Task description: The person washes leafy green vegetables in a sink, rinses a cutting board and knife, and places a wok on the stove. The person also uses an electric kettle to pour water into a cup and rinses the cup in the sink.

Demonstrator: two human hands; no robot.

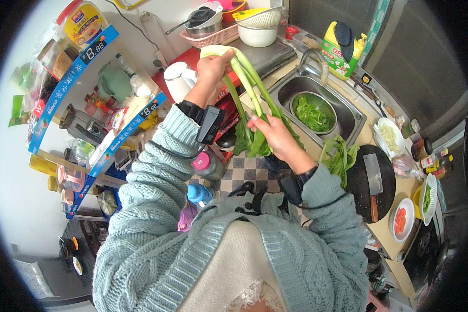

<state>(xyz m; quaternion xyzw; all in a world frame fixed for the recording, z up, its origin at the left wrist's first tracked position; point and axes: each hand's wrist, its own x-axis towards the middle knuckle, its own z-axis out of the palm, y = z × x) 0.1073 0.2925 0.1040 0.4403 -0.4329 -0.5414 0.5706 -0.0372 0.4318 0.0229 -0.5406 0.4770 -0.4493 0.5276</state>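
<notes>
A bunch of leafy green vegetable (251,84) with pale stalks hangs in front of me, leaves downward. My left hand (213,71) is closed on the upper end of its stalks. Lower down, my right hand (275,134) grips the bunch where the stalks meet the leaves. To the right, a steel bowl (334,124) holding torn green leaves (312,114) sits in the steel sink (357,128). More loose greens (338,156) lie at the counter's edge beside my right forearm.
A cleaver (373,175) lies on a round black board (358,202) at right. Near it stand a bowl of chopped pale pieces (389,134) and a bowl of red slices (401,220). A white kettle (175,82) stands behind my left wrist; a crowded shelf (101,156) is at left.
</notes>
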